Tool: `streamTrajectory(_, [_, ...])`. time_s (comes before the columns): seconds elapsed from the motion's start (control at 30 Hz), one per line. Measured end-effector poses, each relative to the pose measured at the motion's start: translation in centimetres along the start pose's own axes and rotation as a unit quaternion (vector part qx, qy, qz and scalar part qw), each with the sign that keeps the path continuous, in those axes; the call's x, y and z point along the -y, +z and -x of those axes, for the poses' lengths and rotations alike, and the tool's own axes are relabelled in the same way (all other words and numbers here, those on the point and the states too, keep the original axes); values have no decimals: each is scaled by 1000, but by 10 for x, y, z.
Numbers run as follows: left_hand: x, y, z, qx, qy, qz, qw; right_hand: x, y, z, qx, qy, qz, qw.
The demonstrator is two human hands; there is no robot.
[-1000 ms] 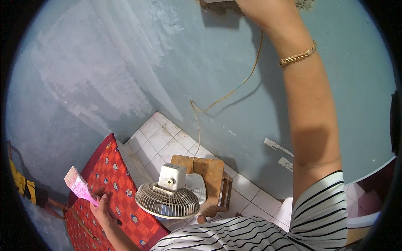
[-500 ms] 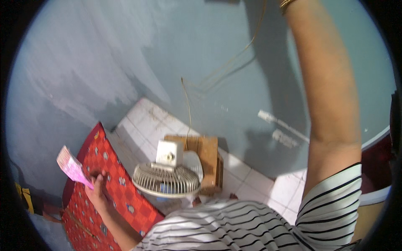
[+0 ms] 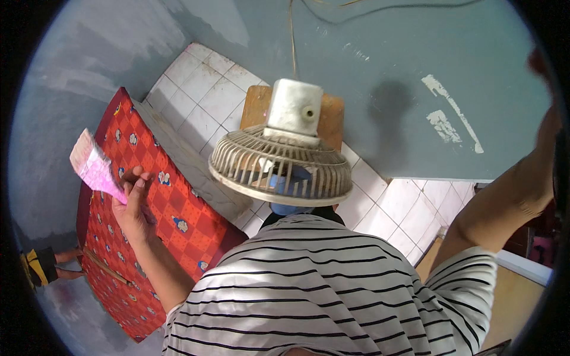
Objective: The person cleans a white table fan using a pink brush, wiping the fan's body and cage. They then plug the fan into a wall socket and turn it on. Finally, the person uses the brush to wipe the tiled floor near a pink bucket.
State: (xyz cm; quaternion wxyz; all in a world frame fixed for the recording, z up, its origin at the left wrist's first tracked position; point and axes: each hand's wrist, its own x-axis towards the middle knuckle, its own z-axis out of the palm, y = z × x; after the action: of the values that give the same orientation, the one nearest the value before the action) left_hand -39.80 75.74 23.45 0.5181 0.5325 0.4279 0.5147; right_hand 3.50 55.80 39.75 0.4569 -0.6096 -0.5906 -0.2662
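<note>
A flat paintbrush with a pink handle and pale bristles is gripped by the handle in my left hand. Its bristles point up and to the left, over a red mattress printed with cartoon figures. My right arm is raised out to the right. Only a dark, blurred bit of my right hand shows at the picture's rim, so its fingers and anything in them cannot be made out. Right in front of me stands a white fan with a ribbed cage, nearest to my body.
Behind the fan is a wooden stool on white floor tiles. The grey-blue wall has white bare patches, with a cable hanging along it. At the far left, a person's legs show beside the mattress.
My right arm has swung down and outward from high on the wall to the far right. The view has shifted, so the fan looks larger and higher. The paintbrush stays in my left hand.
</note>
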Motion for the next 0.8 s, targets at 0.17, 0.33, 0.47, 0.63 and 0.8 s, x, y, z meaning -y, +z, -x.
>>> streamTrajectory(0.17, [24, -14, -18, -2, -8, 0, 1000, -53, 48, 152, 265, 432, -25, 862])
streamTrajectory(0.33, [35, -4, -10, -10, -28, -7, 1000, -70, 83, 374, 573, 481, -4, 664])
streamTrajectory(0.47, [48, 7, 34, -27, -21, -16, 999, -26, 98, 411, 644, 392, -62, 654])
streamTrajectory(0.63, [63, 12, 98, -85, -44, 2, 995, -33, 99, 404, 667, 287, -55, 685])
streamTrajectory(0.8, [89, 11, 149, -137, -60, 34, 988, -31, 123, 366, 550, 277, -32, 787])
